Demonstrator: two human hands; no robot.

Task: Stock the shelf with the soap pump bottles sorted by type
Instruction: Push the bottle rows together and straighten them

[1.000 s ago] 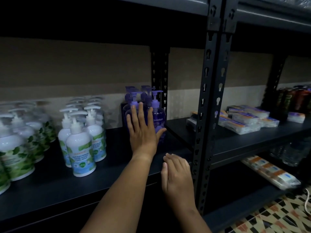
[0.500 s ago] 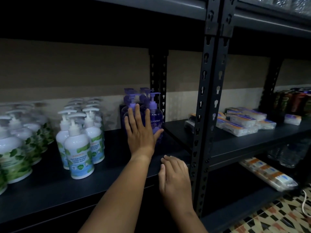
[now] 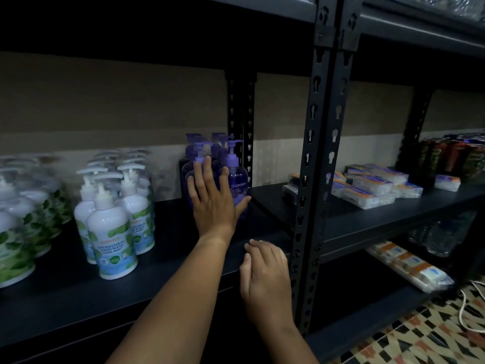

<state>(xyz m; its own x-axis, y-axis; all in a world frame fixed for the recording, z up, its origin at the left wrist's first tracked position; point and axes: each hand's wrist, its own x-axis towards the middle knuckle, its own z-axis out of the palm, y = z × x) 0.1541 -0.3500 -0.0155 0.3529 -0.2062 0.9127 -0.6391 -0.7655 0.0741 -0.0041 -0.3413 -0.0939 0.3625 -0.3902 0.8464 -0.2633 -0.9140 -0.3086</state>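
Upright purple bottles [image 3: 237, 179]; white bottles [image 3: 112, 232] leftward

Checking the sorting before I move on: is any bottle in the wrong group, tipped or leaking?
Nothing stands out. The purple bottles, where the left hand rests, stand upright together, apart from the blue-label white bottles and leaf-label bottles. No spill shows.

Purple pump bottle [image 3: 237, 183] labelled "guardian", white pump bottle [image 3: 112, 237] labelled "ANTIBACTERIAL HAND WASH COOL MINT"
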